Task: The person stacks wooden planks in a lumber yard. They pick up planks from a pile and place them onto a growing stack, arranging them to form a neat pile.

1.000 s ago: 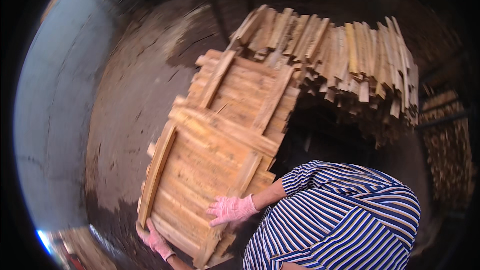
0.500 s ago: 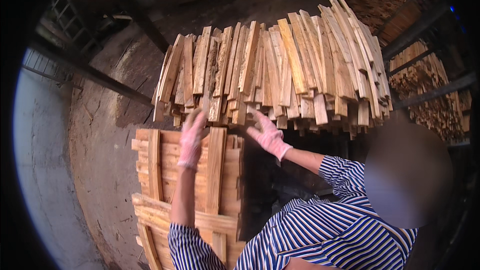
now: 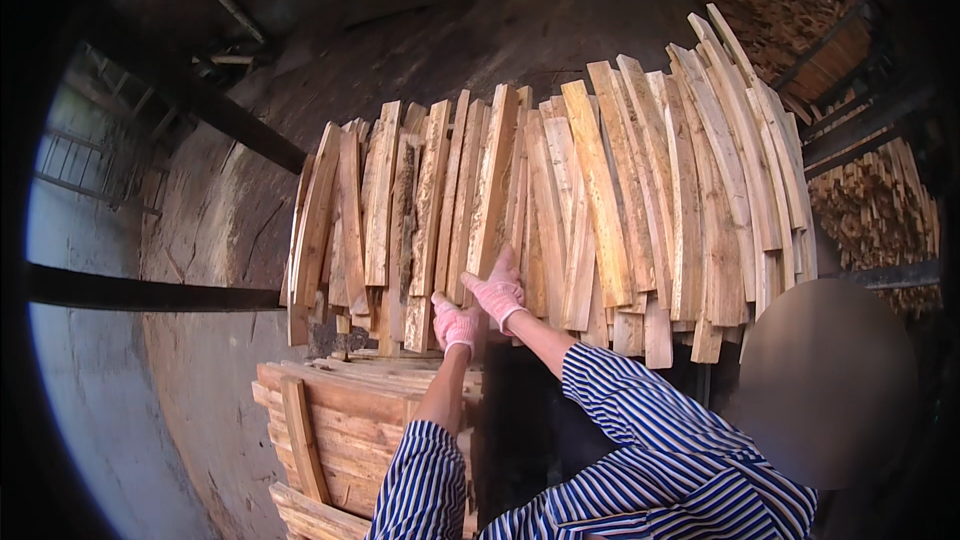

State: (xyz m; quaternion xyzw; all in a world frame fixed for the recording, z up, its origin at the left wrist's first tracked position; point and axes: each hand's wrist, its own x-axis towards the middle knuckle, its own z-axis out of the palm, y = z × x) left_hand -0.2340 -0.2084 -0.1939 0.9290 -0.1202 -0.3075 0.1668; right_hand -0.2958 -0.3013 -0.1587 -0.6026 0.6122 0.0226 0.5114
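Observation:
Both my hands, in pink-and-white gloves, meet at the near ends of a wide stack of rough wooden slats (image 3: 590, 200). My right hand (image 3: 497, 292) closes round the near end of one long slat (image 3: 492, 190), thumb on its left side and fingers on its right. Just left of it and a little lower, my left hand (image 3: 456, 325) is closed at the end of a neighbouring slat (image 3: 465, 202); its fingertips are partly hidden. Below my left forearm stands a pile of nailed board panels (image 3: 345, 410) with cross battens.
A dark metal bar (image 3: 150, 288) runs in from the left at the stack's near corner, and a dark post (image 3: 215, 110) slants behind it. More stacked wood (image 3: 880, 205) stands at the right. A pale wall (image 3: 80, 390) lies far left.
My hands, apart and blurred before, have come together at the slat ends and closed there. The view has shifted, so the stack appears lower and larger.

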